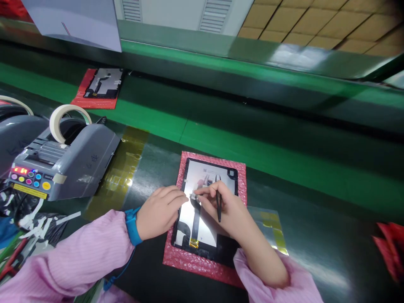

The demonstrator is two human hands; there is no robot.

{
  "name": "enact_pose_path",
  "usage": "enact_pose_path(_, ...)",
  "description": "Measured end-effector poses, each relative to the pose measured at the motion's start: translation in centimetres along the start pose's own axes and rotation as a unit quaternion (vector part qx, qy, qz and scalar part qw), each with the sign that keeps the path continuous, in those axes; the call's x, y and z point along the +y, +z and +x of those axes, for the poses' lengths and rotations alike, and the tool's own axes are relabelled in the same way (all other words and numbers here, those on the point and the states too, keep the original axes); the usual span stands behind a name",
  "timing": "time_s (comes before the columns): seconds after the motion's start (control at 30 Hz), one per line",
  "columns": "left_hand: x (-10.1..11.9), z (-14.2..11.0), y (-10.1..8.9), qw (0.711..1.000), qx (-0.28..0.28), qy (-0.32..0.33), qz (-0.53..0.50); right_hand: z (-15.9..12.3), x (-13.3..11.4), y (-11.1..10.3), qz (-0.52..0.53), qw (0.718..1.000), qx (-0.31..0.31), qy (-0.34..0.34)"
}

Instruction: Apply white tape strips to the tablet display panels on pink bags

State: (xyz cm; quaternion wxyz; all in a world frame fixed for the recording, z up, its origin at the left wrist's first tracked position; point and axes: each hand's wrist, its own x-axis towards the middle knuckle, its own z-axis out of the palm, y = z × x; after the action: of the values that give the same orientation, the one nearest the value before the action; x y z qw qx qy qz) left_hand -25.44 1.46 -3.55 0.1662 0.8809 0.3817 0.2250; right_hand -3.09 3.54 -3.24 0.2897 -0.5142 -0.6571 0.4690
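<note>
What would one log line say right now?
Left hand: over left edge of panel | Right hand: holds black tool over panel | Under panel: pink bubble wrap | At left: tape dispenser

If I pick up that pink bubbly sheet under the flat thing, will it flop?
The pink bubble wrap would probably bend, since it looks like thin plastic. Its bubbles suggest it's light. The flat panel might slide if you tilted the wrap, as it lies on top.
</note>
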Motion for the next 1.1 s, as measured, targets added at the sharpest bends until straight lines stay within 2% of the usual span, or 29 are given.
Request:
enact_pose_path(0.3,0.1,0.0,-0.1,1.0,-0.01,-0.016,0.0,0.0,-1.1,1.1,-0.106,0.994,-0.02,-0.018)
enact_pose_path(0.4,-0.1,0.0,-0.3,1.0,-0.01,-0.014,-0.006,-1.1,-1.4,1.3,-0.112,0.991,-0.058,-0.037)
enact_pose_path(0.5,-0.2,0.2,-0.3,1.0,-0.013,-0.012,-0.001,-2.5,-1.0,0.9,-0.07,0.991,-0.102,-0.043)
enact_pose_path(0.57,-0.3,0.4,-0.1,0.999,-0.035,-0.004,0.019,-3.0,-0.5,0.6,-0.028,0.996,-0.067,-0.046)
enact_pose_path(0.7,-0.4,0.4,0.6,0.992,-0.084,0.05,0.082,-3.5,1.0,-0.3,-0.009,0.994,0.108,-0.033)
enact_pose_path(0.83,0.3,-1.0,0.5,0.985,-0.053,0.125,0.111,-5.2,3.0,-1.6,-0.069,0.976,0.206,-0.008)
enact_pose_path(0.93,1.5,-2.4,0.2,0.982,0.006,0.17,0.078,-7.5,5.1,-2.8,-0.16,0.958,0.239,-0.011)
enact_pose_path(1.1,4.8,-3.8,0.4,0.985,0.032,0.167,-0.023,-10.8,8.1,-3.7,-0.286,0.935,0.202,-0.055)
